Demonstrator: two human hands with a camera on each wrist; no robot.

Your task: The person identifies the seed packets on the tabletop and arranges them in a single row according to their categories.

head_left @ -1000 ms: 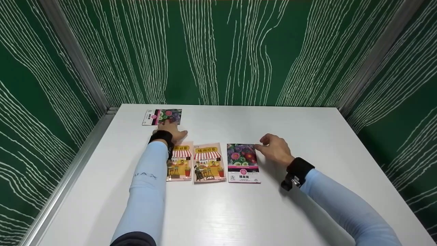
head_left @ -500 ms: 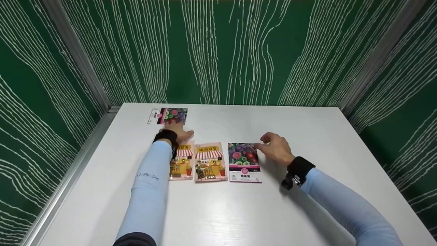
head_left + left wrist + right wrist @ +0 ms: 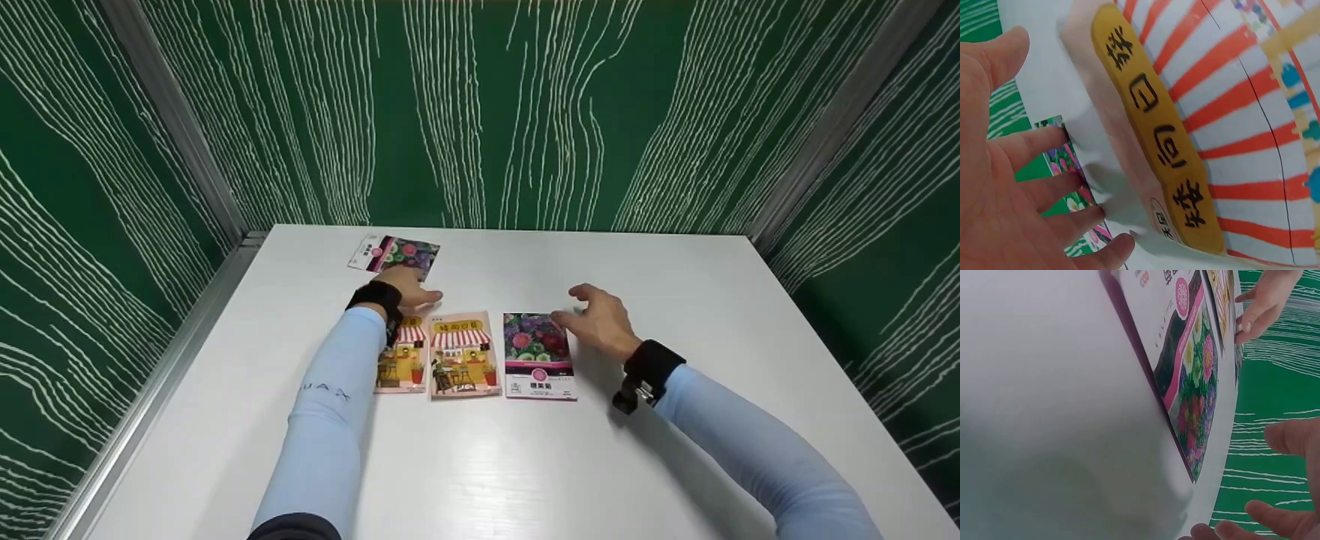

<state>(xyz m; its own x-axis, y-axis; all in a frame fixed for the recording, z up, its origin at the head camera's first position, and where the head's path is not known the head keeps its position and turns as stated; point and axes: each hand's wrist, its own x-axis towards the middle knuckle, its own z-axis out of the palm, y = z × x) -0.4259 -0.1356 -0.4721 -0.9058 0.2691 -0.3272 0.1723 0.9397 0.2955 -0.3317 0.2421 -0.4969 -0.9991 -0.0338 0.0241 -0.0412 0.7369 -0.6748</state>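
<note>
Fingertips of my left hand (image 3: pixel 405 286) rest on a flower seed packet (image 3: pixel 384 253) lying sideways near the far edge; in the left wrist view the fingers (image 3: pixel 1044 185) are extended and spread over it. A matching flower seed packet (image 3: pixel 538 367) lies upright in the front row. Beside its upper right corner is my right hand (image 3: pixel 600 324), thumb and index finger apart, holding nothing. Left of that packet lie two pink seed packets with striped awnings, one in the middle (image 3: pixel 463 360) and one (image 3: pixel 405 367) partly hidden by my left wrist.
All packets lie on a white table (image 3: pixel 480 465). Green panels (image 3: pixel 525 112) with white wavy lines stand behind it and on both sides, joined by grey metal posts (image 3: pixel 832 112).
My left hand has slid the far flower packet to the right, and the packet has turned slightly clockwise. My right hand has shifted a little; the front row stays in place.
</note>
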